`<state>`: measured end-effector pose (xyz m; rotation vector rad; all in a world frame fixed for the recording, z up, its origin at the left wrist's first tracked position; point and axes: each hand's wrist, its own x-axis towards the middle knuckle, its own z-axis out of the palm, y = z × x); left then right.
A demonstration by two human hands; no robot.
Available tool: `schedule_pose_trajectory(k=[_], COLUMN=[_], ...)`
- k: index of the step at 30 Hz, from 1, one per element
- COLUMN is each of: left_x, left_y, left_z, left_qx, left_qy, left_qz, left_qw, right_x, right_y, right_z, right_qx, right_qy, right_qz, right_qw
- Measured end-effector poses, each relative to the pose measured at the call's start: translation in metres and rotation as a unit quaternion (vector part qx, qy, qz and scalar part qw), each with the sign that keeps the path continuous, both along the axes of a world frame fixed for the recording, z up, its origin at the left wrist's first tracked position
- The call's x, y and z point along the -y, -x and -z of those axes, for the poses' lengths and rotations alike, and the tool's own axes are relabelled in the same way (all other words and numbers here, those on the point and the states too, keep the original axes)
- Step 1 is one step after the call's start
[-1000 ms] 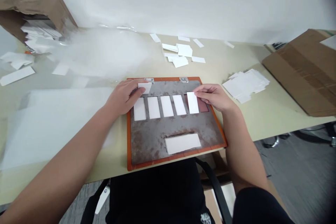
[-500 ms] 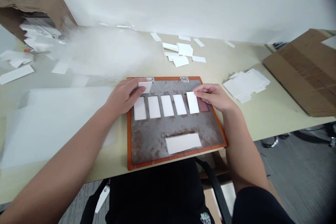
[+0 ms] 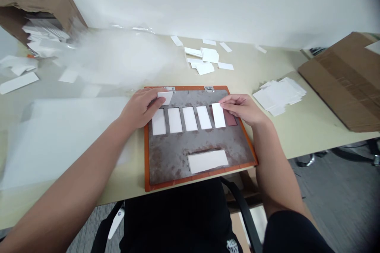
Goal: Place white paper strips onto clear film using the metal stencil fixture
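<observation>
Barely anything has moved since the last view: both hands hover in almost the same place, and the card in the right hand sits only a touch further right. The left hand (image 3: pixel 138 106) curls over the top of a small white rectangular card (image 3: pixel 165 97), its fingers closed on the card's left end, though the grip itself is partly hidden. The right hand (image 3: pixel 243 108) pinches a second white rectangular card (image 3: pixel 219 115) by its upper edge between thumb and fingertips, holding it over a reddish slot (image 3: pixel 230 118) in a rust-stained steel plate (image 3: pixel 178 150). That plate sits in an orange frame (image 3: pixel 202 178), and four white cards (image 3: pixel 190 118) fill the neighbouring windows. A loose stack of white cards (image 3: pixel 277 96) lies right of the frame on a cream table (image 3: pixel 282 134).
</observation>
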<state>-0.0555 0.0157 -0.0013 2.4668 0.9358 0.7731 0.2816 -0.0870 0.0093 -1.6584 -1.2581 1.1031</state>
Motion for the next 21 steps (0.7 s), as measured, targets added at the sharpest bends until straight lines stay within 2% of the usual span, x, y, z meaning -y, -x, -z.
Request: schedule_pose_trajectory(k=[12, 21], left_x=[-0.001, -0.0005], left_y=[0.0007, 0.0005], left_z=[0.0023, 0.0026], left_qx=[-0.001, 0.008], left_qy=[0.0, -0.002], left_qz=[-0.002, 0.004], left_qw=[1.0, 1.0], right_x=[0.0018, 0.0034], right_y=[-0.0009, -0.002], right_z=[0.0037, 0.0068], right_qx=[0.042, 0.079], right_qy=[-0.029, -0.02], right_qz=[-0.014, -0.018], right_qw=[0.999, 0.996])
